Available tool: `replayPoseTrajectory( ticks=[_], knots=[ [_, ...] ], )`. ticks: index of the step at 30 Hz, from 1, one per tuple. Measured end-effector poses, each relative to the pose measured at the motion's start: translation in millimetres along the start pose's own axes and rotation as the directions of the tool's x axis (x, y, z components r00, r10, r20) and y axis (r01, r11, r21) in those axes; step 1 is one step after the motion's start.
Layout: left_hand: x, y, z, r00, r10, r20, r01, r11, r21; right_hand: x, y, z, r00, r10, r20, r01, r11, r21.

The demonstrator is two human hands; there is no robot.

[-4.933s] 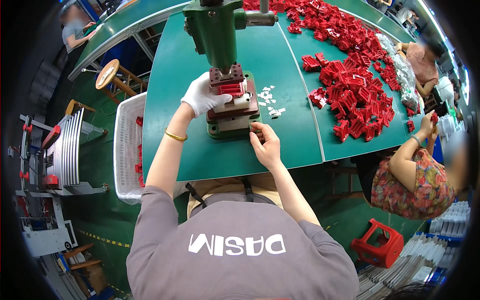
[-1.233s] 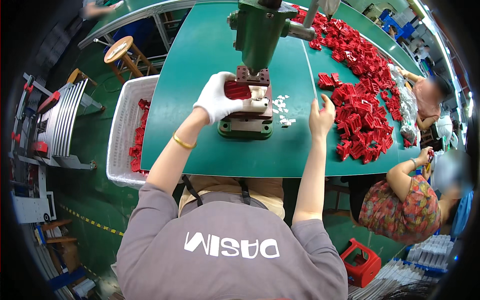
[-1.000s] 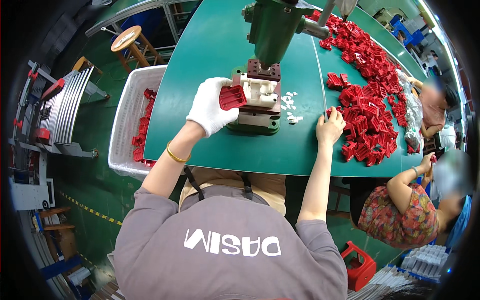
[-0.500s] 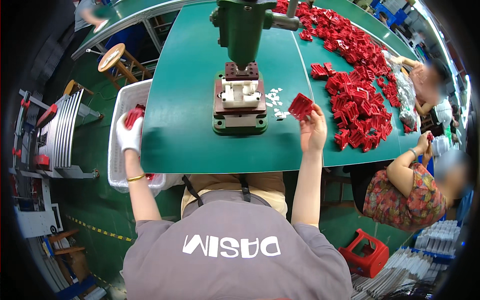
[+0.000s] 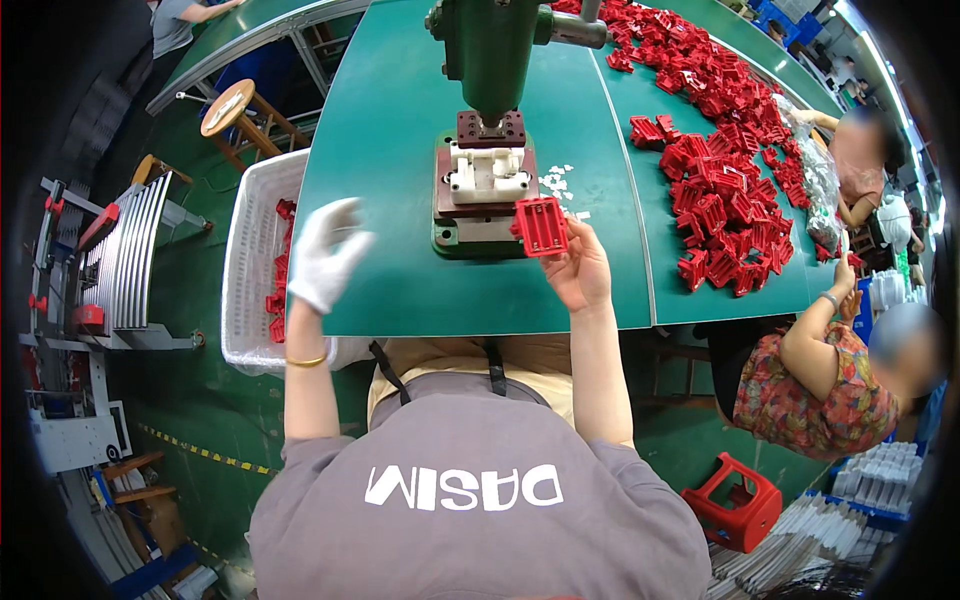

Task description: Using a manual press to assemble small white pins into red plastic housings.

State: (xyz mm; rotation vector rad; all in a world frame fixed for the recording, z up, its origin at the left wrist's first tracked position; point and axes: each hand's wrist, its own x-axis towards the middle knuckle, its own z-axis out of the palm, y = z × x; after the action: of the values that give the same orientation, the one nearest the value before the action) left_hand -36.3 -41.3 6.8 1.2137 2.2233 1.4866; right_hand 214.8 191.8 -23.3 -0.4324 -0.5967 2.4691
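Observation:
My right hand (image 5: 582,268) pinches a red plastic battery holder (image 5: 542,228), its slotted face with small metal contacts turned up. It hovers at the front right of the green bench press (image 5: 490,60), overlapping the press base in view. Under the press ram sits a white fixture block (image 5: 488,176) with an open cavity. My left hand (image 5: 328,256), in a white glove, is over the table's left edge with its fingers apart and nothing in them. Beside it stands a white crate (image 5: 238,290) with several red holders (image 5: 279,300) inside.
Red holders lie heaped (image 5: 715,200) on the table's right side. Small white pieces (image 5: 556,183) are scattered right of the press. Two people work at the right, near a clear plastic bag (image 5: 822,200). A red stool (image 5: 735,503) and a wooden stool (image 5: 228,108) stand on the floor.
My left hand has let go of a red holder at the crate and moved right, over the table edge. My right hand has brought its holder left, to the press front.

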Motion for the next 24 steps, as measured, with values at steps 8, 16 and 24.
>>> replayPoseTrajectory(
  ticks=[8, 16, 24],
  knots=[
    [34.4, 82.8, 83.3, 0.775, 0.483, 0.407, -0.467, 0.872, -0.146, 4.5, 16.2, 13.0, 0.989, 0.142, -0.029, -0.145, 0.974, -0.171],
    [4.1, 66.0, 117.9, 0.965, 0.008, 0.261, 0.061, 0.965, -0.256, 10.1, 37.3, 22.6, 0.952, -0.305, -0.017, 0.305, 0.952, -0.004],
    [36.2, 57.5, 115.6, 0.994, 0.008, 0.110, 0.021, 0.965, -0.262, 13.2, 71.3, 38.8, 0.956, -0.287, -0.064, 0.289, 0.957, 0.021]
  ],
)
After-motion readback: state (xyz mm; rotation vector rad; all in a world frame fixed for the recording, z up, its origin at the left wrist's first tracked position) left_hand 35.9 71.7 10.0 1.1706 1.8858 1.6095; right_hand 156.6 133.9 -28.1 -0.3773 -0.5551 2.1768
